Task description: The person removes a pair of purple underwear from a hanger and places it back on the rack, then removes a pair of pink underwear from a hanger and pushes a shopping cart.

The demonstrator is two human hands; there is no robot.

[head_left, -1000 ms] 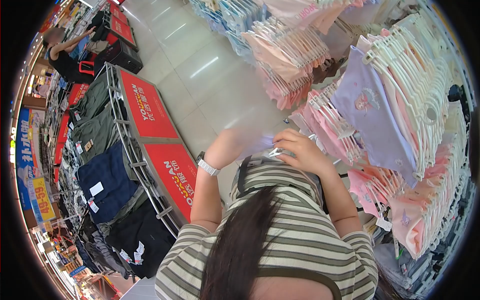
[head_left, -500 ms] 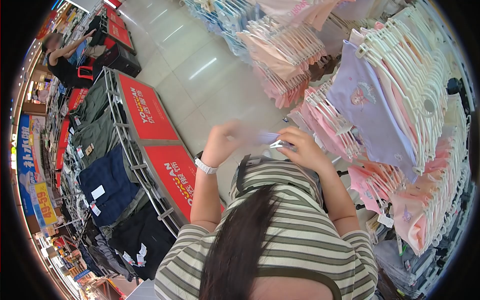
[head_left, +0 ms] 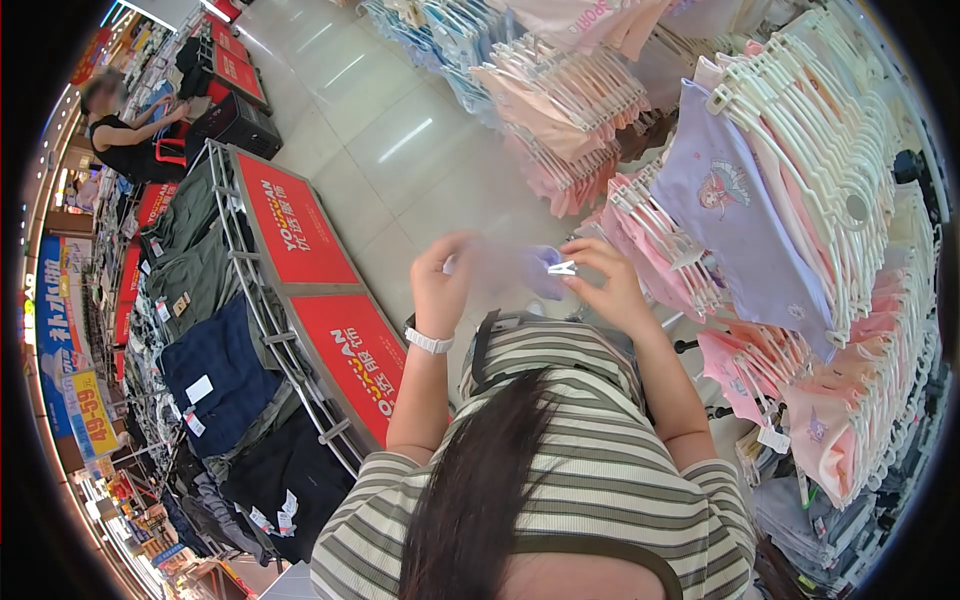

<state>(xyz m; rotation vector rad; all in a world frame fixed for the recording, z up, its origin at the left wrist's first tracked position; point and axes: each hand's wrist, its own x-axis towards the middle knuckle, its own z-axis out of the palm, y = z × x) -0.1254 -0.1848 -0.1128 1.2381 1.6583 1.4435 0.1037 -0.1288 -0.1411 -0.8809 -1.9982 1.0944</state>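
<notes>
Up in front of my chest, a small light purple garment (head_left: 541, 272) stretches between my two hands, partly blurred. My left hand (head_left: 437, 285), with a white band on the wrist, is closed and pinches the garment's left end, where a bit of purple shows. Fingers and thumb of my right hand (head_left: 607, 287) pinch a white clip (head_left: 562, 268) at the garment's right end. The clip looks like the end of a hanger; the rest of that hanger cannot be made out.
To the right, racks carry many white hangers (head_left: 825, 150) with pink garments and a purple printed garment (head_left: 725, 200). On the left stands a metal-railed bin of dark trousers (head_left: 220, 370) with red sign panels (head_left: 290, 215). Beyond it, a person (head_left: 130, 135) handles clothing.
My hands have moved apart slightly, and more of the purple garment shows between them. The white clip has turned into clearer view. The person in the background has lowered their arms.
</notes>
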